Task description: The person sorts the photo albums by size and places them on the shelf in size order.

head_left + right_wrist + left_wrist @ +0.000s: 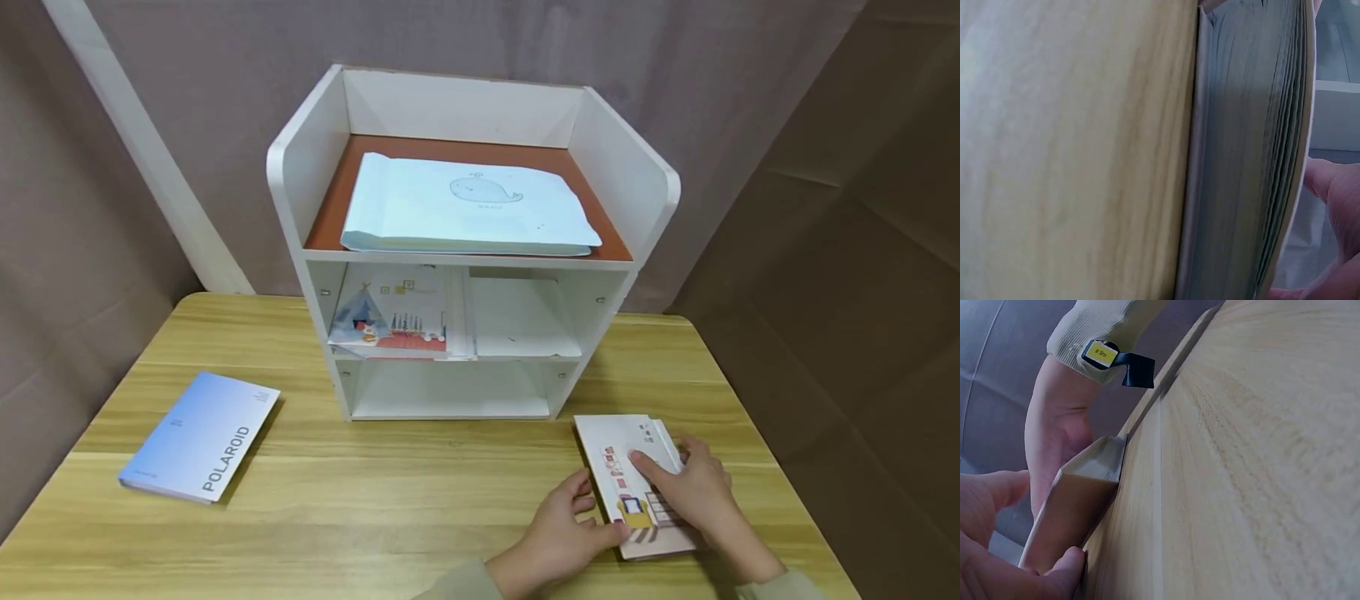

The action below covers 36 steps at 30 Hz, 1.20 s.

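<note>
A white illustrated book (626,479) lies on the wooden table (420,492) at the front right. My left hand (592,512) holds its near-left edge, thumb on the cover and fingers curled at the side. In the left wrist view a fingertip (1069,562) presses on the book's edge (1082,494). My right hand (667,467) grips the book's right side, with the thumb laid across the cover. The right wrist view shows the page edges (1254,156) close up beside the tabletop.
A white three-tier shelf unit (288,192) stands at the back centre. A pale blue whale book (465,204) lies on top, a tent picture book (390,321) on the middle tier; the bottom tier holds nothing. A blue POLAROID book (202,437) lies at the left.
</note>
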Tool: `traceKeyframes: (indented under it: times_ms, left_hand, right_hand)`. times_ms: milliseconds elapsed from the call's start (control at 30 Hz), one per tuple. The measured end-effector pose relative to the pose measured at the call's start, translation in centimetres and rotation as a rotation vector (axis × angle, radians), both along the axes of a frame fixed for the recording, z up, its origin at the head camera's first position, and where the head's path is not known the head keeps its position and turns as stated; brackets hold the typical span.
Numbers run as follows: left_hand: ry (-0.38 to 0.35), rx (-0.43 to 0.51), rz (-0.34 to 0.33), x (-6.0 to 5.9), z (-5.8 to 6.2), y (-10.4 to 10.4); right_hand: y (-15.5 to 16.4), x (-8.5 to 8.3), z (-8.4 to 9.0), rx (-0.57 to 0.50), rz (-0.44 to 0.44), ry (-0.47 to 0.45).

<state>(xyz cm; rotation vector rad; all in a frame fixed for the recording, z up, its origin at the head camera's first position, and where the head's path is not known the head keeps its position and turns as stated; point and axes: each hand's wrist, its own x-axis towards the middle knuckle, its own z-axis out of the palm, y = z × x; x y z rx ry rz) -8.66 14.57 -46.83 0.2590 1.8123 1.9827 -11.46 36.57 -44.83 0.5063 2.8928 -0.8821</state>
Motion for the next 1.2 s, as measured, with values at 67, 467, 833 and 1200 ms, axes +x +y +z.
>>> traceKeyframes:
  times_ms: [67, 467, 833, 1200]
  left_hand:
    - [0.004, 0.030, -0.008, 0.0, -0.1, 0.0]
    - [-0.044, 0.065, -0.008, 0.0, 0.0, 0.3]
    - [0.053, 0.023, -0.087, -0.5, 0.1, -2.0]
    - [0.104, 0.067, -0.144, -1.3, 1.7, -5.9]
  right_hand:
    - [0.0, 0.0, 0.0, -0.022, -0.005, -0.012]
    - [-0.1, 0.0, 0.9, -0.187, -0.036, -0.091]
    - [-0.8, 0.5, 1.3, -0.364, -0.113, -0.050]
    - [-3.6, 0.6, 2.8, -0.594, -0.111, 0.041]
